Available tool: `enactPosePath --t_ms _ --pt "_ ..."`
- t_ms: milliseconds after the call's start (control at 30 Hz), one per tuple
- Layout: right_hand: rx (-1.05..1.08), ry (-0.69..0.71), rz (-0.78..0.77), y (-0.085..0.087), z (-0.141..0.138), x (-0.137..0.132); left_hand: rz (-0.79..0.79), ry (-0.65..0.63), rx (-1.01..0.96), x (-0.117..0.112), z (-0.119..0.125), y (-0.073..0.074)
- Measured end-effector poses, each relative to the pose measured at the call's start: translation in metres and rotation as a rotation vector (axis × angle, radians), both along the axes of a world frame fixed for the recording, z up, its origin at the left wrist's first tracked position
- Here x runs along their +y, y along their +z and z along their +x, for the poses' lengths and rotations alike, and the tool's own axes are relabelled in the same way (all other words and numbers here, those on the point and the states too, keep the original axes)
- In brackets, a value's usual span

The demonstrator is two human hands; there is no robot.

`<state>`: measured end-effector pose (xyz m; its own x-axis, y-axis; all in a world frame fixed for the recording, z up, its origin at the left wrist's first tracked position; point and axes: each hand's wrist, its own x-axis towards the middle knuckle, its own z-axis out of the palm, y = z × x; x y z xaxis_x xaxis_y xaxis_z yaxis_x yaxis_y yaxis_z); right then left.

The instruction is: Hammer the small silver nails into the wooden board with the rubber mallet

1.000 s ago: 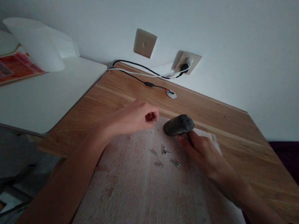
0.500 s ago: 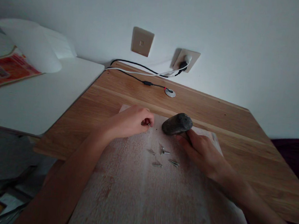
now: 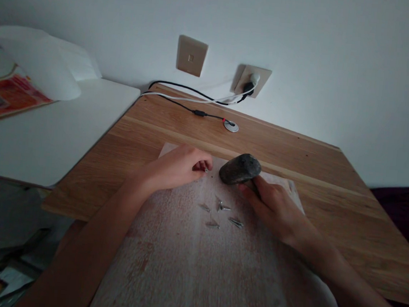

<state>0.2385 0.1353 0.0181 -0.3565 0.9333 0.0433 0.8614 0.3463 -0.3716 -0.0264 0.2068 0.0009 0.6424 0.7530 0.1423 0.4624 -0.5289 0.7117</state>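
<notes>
Left hand (image 3: 193, 164): fingers clamp a small metal piece (image 3: 206, 170). Right hand (image 3: 280, 210): fingers grip the hammer (image 3: 240, 169) above the board (image 3: 187, 266).

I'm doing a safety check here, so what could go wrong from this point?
1. The left hand, pinching a small metal piece, is close to the head of the mallet in the right hand; a stray swing might hit it.
2. Loose metal fasteners lie on the board near both hands; a knock could scatter them.
</notes>
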Motion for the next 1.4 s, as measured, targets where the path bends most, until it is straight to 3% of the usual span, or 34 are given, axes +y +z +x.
enactPosePath --t_ms 367,733,1400 --pt "0.01 -0.026 -0.002 0.0012 -0.0024 0.0 -0.087 0.048 -0.056 -0.0024 -0.0013 0.0006" --pt "0.01 -0.021 -0.024 0.0008 -0.001 -0.0004 0.022 0.067 -0.015 -0.0003 -0.0055 -0.0042" --pt "-0.017 -0.024 -0.021 0.0006 -0.0004 -0.0005 0.026 0.084 0.021 -0.0015 -0.0053 -0.0038"
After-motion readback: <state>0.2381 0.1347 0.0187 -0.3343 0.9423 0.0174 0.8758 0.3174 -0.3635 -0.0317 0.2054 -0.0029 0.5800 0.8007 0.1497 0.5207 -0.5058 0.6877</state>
